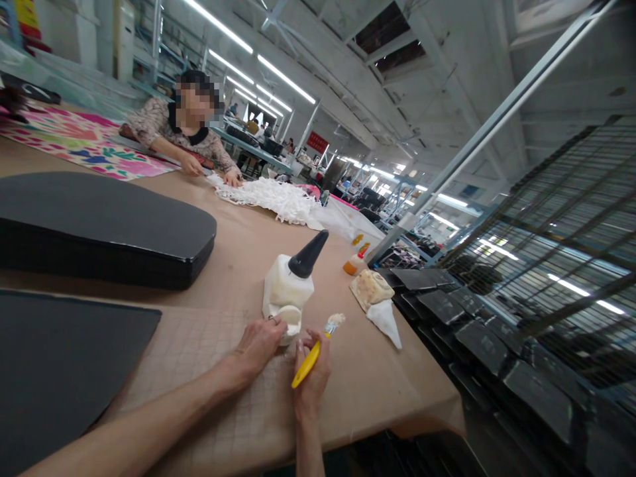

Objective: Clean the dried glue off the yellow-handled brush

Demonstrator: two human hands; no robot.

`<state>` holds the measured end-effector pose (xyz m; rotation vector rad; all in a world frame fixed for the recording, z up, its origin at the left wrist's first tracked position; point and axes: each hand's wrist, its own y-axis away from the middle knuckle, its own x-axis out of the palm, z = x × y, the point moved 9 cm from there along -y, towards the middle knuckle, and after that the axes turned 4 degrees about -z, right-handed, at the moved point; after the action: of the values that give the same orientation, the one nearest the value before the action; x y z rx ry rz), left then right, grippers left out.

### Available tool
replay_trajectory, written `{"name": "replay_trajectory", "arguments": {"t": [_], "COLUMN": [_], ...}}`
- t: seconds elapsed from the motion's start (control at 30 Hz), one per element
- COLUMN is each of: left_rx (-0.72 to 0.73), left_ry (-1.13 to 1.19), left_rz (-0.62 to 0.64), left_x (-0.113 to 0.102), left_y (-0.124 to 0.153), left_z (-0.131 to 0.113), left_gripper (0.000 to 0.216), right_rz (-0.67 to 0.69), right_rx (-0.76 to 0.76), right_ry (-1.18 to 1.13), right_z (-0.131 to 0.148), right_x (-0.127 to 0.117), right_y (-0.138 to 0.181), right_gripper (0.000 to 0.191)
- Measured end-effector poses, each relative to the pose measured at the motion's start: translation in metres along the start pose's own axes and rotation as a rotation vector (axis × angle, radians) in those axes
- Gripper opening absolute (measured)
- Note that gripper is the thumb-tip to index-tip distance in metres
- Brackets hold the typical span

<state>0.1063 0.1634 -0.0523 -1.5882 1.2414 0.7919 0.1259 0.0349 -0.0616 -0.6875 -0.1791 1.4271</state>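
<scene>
A white plastic bottle (283,288) with a black cone-shaped nozzle (309,254) stands tilted on the brown-covered table. At its near side is an off-white round lid-like piece (289,317), pinched by the fingers of my left hand (262,343). Whether this piece is joined to the bottle I cannot tell. My right hand (314,364), just to the right, is closed around a paintbrush (307,366) with a yellow handle. Its pale bristles (336,319) point up and away from me, apart from the bottle.
Thick black panels (99,212) lie on the left. Across the table (238,258), a co-worker (191,132) handles a heap of white strips (273,197). A small orange-filled bottle (354,264), a stained block (371,289) and white cloth (385,322) sit right. Black pieces (489,344) fill racks beyond the edge.
</scene>
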Motion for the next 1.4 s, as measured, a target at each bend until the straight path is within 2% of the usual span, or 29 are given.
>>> {"name": "replay_trajectory", "arguments": {"t": [0.2,0.47,0.57,0.73,0.93,1.07,1.17,1.27,1.4], "left_rx": [0.027,-0.188,-0.247,-0.252,-0.149,-0.03,0.056,0.176,0.286], "left_ry": [0.032,0.309,0.4,0.465,0.448,0.203,0.059,0.051,0.087], "left_rz": [-0.003,-0.054,-0.061,-0.065,-0.083,-0.075,-0.18,-0.315,-0.331], "left_x": [0.008,0.012,0.018,0.029,0.03,0.025,0.022,0.022,0.028], "left_y": [0.002,0.017,0.022,0.025,0.029,0.029,0.03,0.035,0.039], "left_z": [0.0,0.014,0.019,0.023,0.02,0.011,0.005,-0.002,-0.007], "left_gripper": [0.018,0.008,0.009,0.008,0.013,0.016,0.019,0.021,0.021], "right_rz": [-0.038,0.064,0.097,0.157,0.154,0.143,0.11,0.047,0.036], "right_rx": [-0.024,-0.093,-0.099,-0.146,-0.179,-0.145,-0.116,-0.074,0.016], "right_ry": [0.045,0.065,0.074,0.112,0.125,0.102,0.093,0.084,0.031], "right_z": [-0.005,0.008,0.001,-0.014,-0.014,-0.008,-0.003,0.0,-0.004], "right_x": [-0.004,0.012,0.018,0.027,0.026,0.024,0.018,0.009,0.01], "right_y": [0.003,0.009,0.011,0.015,0.018,0.019,0.019,0.016,0.011], "right_gripper": [0.031,0.024,0.024,0.026,0.028,0.027,0.024,0.022,0.023]}}
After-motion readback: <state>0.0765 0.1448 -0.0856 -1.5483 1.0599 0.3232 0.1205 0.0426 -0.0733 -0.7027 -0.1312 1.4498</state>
